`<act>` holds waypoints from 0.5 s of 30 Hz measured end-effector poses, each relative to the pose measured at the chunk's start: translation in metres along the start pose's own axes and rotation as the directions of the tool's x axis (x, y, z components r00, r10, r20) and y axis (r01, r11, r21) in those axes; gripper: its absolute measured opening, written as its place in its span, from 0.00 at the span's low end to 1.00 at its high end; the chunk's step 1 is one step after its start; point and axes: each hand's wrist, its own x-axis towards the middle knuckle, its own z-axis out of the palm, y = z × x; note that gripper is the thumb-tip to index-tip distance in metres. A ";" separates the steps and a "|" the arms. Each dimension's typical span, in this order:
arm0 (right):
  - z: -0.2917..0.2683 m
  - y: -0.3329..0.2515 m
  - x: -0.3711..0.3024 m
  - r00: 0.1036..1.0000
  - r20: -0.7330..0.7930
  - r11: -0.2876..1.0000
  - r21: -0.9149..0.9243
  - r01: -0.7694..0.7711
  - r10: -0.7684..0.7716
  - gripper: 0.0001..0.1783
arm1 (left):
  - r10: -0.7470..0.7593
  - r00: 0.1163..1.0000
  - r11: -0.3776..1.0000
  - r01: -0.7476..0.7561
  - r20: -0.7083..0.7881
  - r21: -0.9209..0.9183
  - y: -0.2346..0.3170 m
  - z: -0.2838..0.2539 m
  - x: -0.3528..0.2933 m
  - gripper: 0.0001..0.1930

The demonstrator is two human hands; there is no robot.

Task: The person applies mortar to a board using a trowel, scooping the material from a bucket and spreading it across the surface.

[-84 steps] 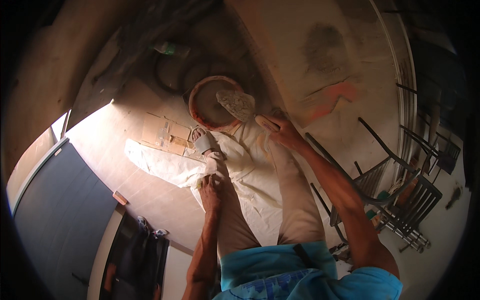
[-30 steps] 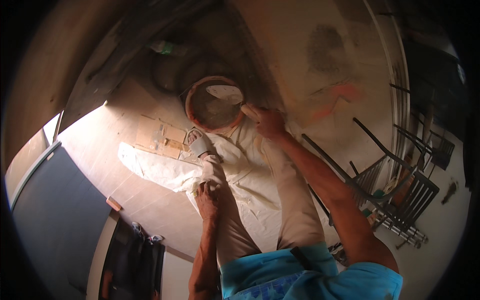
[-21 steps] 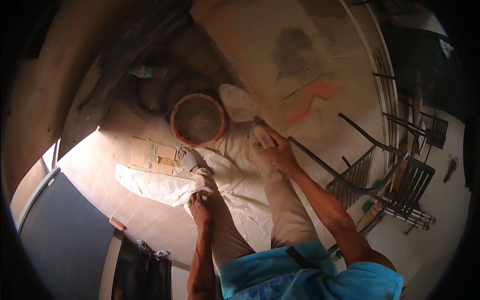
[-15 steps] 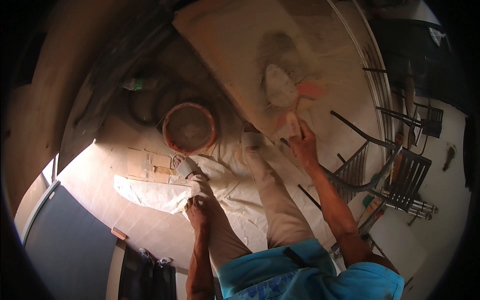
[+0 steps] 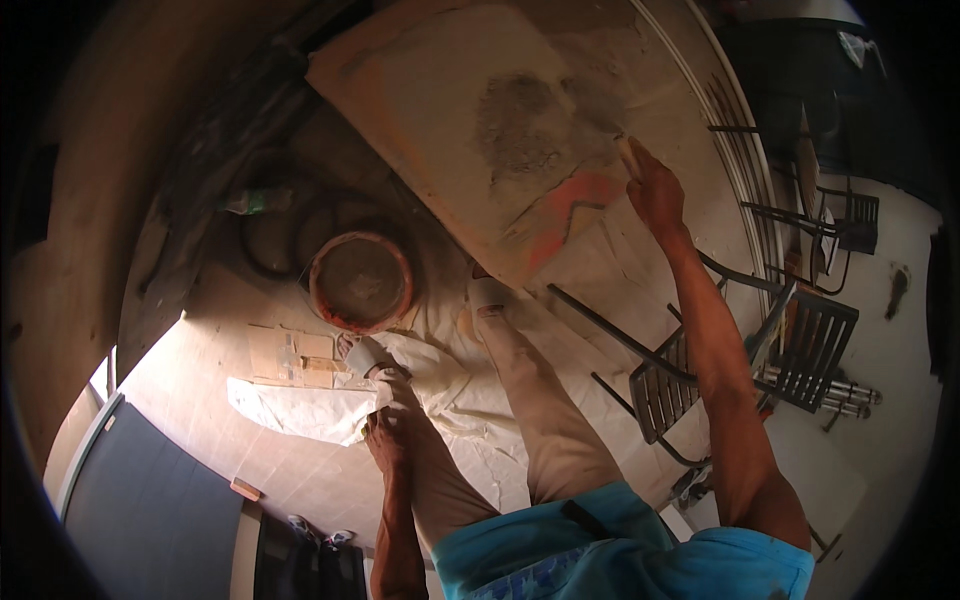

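Note:
My right hand is closed around the handle of a trowel, whose blade is blurred over a large tan board. A dark grey patch of wet-looking mortar lies on the board, left of the trowel. Between that patch and the board's near corner runs a red-orange mark. My left hand rests by my left knee with its fingers curled; whatever they may hold is hidden. A round bucket with a reddish rim and grey contents stands beyond my left foot.
White sheeting and flattened cardboard lie around my feet. Black slatted chairs stand close by my right arm. A green-labelled bottle lies behind the bucket. A dark panel is at lower left, with shoes beside it.
My right hand has moved up and right with the trowel. The pale lump on the board has become a spread grey patch. My left hand stays by the knee.

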 end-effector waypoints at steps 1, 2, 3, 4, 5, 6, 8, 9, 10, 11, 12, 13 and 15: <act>0.000 0.002 0.001 0.999 0.050 0.999 -0.047 -0.019 0.021 0.39 | 0.007 1.000 1.000 -0.007 -0.014 0.015 -0.001 0.001 0.000 0.19; 0.000 0.003 0.002 0.994 0.099 0.995 -0.095 -0.035 0.044 0.40 | 0.015 1.000 0.999 -0.014 -0.027 0.029 -0.002 0.002 0.001 0.18; -0.001 0.002 0.003 0.986 0.148 0.988 -0.144 -0.048 0.070 0.42 | 0.021 0.999 0.999 -0.020 -0.039 0.043 0.001 0.001 0.001 0.17; -0.003 0.000 0.004 0.988 0.151 0.990 -0.142 -0.022 0.043 0.41 | 0.022 0.999 0.999 -0.021 -0.026 0.042 0.004 0.000 0.001 0.17; -0.004 -0.002 0.005 0.988 0.153 0.990 -0.141 0.005 0.017 0.41 | 0.023 1.000 0.999 -0.022 -0.013 0.040 0.006 -0.002 0.001 0.16; -0.007 -0.004 0.007 0.988 0.154 0.990 -0.141 0.031 -0.010 0.40 | 0.025 1.000 0.999 -0.025 0.000 0.037 0.010 -0.004 0.001 0.16; -0.002 0.003 0.015 0.982 0.189 0.982 -0.176 0.062 -0.028 0.40 | 0.032 0.999 0.999 -0.032 0.012 0.043 0.006 0.002 0.002 0.16; -0.001 0.002 0.020 0.977 0.208 0.978 -0.191 0.079 -0.038 0.40 | 0.033 0.999 0.998 -0.034 0.017 0.046 0.006 0.004 0.002 0.16; 0.001 0.001 0.024 0.974 0.224 0.978 -0.192 0.080 -0.036 0.39 | 0.006 1.000 0.999 -0.007 0.030 0.051 0.006 0.005 0.003 0.16; -0.002 -0.006 0.030 0.970 0.240 0.978 -0.195 0.079 -0.031 0.38 | -0.019 0.999 0.998 0.016 0.044 0.057 0.008 0.006 0.003 0.16; -0.003 -0.010 0.034 0.967 0.255 0.977 -0.197 0.078 -0.025 0.37 | -0.043 0.997 0.997 0.039 0.057 0.065 0.010 0.006 0.004 0.17; 0.003 -0.008 0.037 0.966 0.256 0.979 -0.188 0.082 -0.032 0.38 | -0.001 1.000 0.997 -0.001 0.024 0.078 0.001 0.014 0.004 0.17; 0.015 -0.005 0.045 0.968 0.246 0.982 -0.167 0.088 -0.045 0.39 | 0.093 0.994 0.990 -0.086 -0.052 0.110 -0.013 0.025 0.007 0.18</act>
